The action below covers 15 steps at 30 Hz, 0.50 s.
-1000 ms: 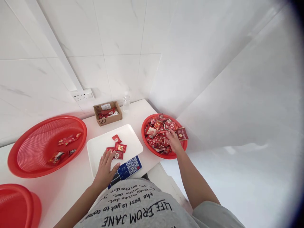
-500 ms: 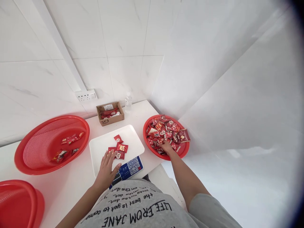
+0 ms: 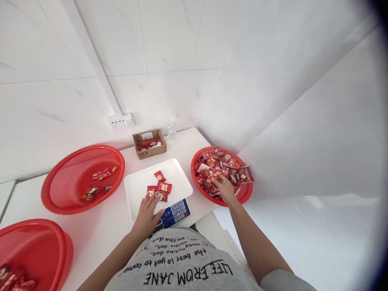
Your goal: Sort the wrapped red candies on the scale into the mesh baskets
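My left hand (image 3: 147, 214) rests over the front edge of a white tray (image 3: 136, 184), fingers apart, fingertips at a small group of red packets (image 3: 164, 187). The tray sits on a scale with a blue keypad (image 3: 176, 213). On the right, my right hand (image 3: 223, 188) is inside a red basket (image 3: 249, 193) heaped with red wrapped packets (image 3: 230, 163). Its thumb and fingers are pinched on a red packet (image 3: 212, 173) at the top of the heap.
Behind the tray stand a cardboard box (image 3: 154, 151) with red packets and a clear bottle (image 3: 172, 129). A red basket (image 3: 65, 171) with a few packets is at the left, another (image 3: 65, 250) at the lower left. A wall rises behind the table.
The view has swung left, so everything sits further right. My right hand has lifted slightly from among the packets, with a red packet now at its fingertips. My left hand stays by the tray.
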Tool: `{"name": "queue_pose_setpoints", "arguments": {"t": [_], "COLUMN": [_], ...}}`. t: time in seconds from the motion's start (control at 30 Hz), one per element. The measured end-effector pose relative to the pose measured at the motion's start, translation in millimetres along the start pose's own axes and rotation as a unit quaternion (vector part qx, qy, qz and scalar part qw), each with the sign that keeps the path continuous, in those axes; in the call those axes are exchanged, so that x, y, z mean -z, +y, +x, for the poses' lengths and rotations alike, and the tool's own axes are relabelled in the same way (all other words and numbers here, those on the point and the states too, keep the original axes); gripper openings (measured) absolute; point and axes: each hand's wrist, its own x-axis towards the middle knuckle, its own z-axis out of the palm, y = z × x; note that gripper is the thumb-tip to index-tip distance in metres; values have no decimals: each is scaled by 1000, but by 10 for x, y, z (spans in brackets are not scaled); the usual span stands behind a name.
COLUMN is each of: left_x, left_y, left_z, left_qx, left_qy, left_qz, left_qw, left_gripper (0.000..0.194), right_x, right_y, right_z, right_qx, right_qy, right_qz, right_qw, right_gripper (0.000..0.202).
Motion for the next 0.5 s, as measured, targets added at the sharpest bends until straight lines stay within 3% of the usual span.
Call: {"name": "queue_pose_setpoints", "arguments": {"t": [0.13,0.33,0.4,0.5], "left_x": [-36,-67,-70,-71], "left_y": [-20,-66,-85,-126], "left_z": [-49,-85,-65,-3], "left_qx": [-8,8,18,28], "left_qy": [-34,-40,-34,-22], "left_qz": [16,22,23,28], "left_qw": [999,999,999,999], "left_gripper": [41,46,52,56], "right_x": [-428,-1175,-1341,-1484], "right_y": [-195,-428,-488,-506], "right_z": [-195,-365,-400,-451], "right_qx": [23,38,95,219], "right_qy": [-158,-326,-338,-290], "right_qz": [-47,-70,-101,-234], "right_qw": [986,942,931,902], "right_gripper": [25,28,35,41]}}
